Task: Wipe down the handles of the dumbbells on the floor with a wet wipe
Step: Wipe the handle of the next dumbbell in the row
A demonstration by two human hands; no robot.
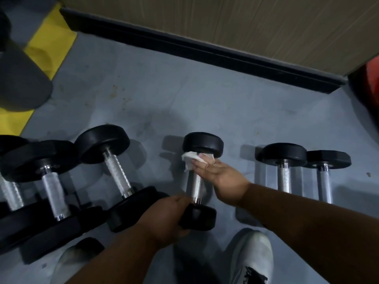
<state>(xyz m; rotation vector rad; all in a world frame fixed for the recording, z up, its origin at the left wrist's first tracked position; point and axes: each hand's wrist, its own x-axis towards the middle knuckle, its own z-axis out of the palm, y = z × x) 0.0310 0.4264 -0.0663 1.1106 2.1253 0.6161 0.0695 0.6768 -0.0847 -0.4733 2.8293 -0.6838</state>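
A small dumbbell [200, 179] lies on the gray floor [184, 103], in the middle of the row. Its shiny handle [195, 186] points from near to far. The left hand [170, 214] grips the near black end of this dumbbell, with the fingers curled round it. The right hand [217, 173] reaches over the far part of the handle. Its fingers press a white wipe [189, 159] against the handle, just under the far black end. The fingers look mostly straight, laid over the wipe.

To the left lie three bigger dumbbells [117, 173], close together and tilted a bit. To the right lie two more dumbbells [284, 167], side by side, a little apart from the one being held.

Two white shoes [251, 257] stand on the floor near the bottom, one under each arm. A black strip [205, 50] runs along the bottom of the brown wall [246, 21] on the far side. A yellow patch [49, 42] is on the floor at the far left.
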